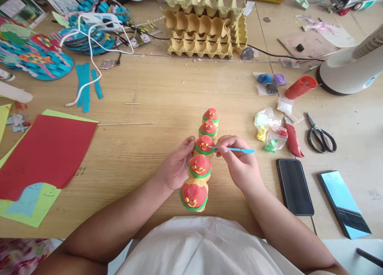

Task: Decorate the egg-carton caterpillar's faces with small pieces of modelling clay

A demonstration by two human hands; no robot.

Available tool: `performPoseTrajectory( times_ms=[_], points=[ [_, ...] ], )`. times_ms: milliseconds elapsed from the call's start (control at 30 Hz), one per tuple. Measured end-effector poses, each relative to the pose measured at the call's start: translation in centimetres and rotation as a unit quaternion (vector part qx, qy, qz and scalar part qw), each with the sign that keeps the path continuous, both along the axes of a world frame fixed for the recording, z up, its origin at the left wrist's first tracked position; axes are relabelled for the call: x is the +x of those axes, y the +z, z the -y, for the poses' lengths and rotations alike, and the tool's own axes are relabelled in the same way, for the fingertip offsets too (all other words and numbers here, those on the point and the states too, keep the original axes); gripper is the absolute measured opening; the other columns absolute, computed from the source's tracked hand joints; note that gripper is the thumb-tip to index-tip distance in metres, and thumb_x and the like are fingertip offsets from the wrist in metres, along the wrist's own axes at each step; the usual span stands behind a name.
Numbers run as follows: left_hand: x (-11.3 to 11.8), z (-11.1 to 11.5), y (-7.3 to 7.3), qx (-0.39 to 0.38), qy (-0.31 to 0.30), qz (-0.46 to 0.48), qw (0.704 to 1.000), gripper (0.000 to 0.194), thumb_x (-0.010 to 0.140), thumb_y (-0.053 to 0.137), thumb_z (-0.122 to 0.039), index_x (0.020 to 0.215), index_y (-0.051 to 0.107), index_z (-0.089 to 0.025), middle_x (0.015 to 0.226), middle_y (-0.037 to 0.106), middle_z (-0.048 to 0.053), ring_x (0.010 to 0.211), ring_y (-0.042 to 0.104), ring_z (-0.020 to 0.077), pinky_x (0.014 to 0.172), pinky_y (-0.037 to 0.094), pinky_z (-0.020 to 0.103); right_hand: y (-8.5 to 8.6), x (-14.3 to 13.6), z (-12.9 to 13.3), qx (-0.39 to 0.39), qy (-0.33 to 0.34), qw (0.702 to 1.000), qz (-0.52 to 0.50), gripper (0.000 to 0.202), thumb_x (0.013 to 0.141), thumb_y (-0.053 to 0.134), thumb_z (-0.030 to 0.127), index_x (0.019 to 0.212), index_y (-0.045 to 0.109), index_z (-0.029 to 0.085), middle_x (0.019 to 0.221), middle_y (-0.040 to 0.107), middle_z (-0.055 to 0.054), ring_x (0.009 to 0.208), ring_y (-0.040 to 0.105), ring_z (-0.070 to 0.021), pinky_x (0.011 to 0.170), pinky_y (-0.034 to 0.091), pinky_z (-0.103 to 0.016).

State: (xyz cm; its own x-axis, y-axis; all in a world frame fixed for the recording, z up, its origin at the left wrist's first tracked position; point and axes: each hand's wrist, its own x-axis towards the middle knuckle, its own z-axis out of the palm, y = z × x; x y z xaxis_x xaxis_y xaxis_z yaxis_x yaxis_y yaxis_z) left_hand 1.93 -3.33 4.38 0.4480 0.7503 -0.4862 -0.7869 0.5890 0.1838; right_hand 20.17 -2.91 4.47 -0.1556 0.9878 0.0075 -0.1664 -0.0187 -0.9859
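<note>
A row of egg-carton cups runs away from me, each capped with red clay, a green rim and a yellow smiling face. My left hand is closed on the left side of the row near its middle. My right hand pinches a thin blue clay modelling tool with a blade-shaped end pointing right. The tool's other tip meets the face on the middle cup. Some left fingers are hidden behind the cups.
Right of my hands lie clay bags, a red-handled cutter, scissors, a red cup and two phones. Egg cartons are stacked at the back. Red paper and a white cord lie left.
</note>
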Motion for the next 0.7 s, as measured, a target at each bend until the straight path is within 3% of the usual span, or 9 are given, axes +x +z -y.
performPoseTrajectory(
  times_ms=[400, 700],
  points=[
    [-0.1, 0.1, -0.9, 0.057, -0.023, -0.044, 0.997, 0.013, 0.092, 0.073, -0.024, 0.093, 0.06, -0.02, 0.086, 0.07, 0.0, 0.064, 0.068, 0.0132, 0.062, 0.058, 0.025, 0.5, -0.1, 0.0, 0.018, -0.005, 0.999, 0.032, 0.019, 0.093, 0.073, 0.037, 0.084, 0.066, 0.022, 0.087, 0.062, -0.002, 0.079, 0.055, -0.0168, 0.071, 0.044, -0.032],
    [-0.1, 0.2, -0.9, 0.043, -0.02, -0.036, 0.998, 0.012, 0.091, 0.073, -0.023, 0.093, 0.061, -0.021, 0.085, 0.07, 0.0, 0.062, 0.069, 0.0137, 0.06, 0.057, 0.026, 0.5, -0.1, -0.1, 0.02, -0.001, 0.999, 0.038, 0.018, 0.094, 0.073, 0.037, 0.084, 0.066, 0.023, 0.086, 0.061, -0.002, 0.079, 0.055, -0.0173, 0.072, 0.045, -0.032]
  ],
)
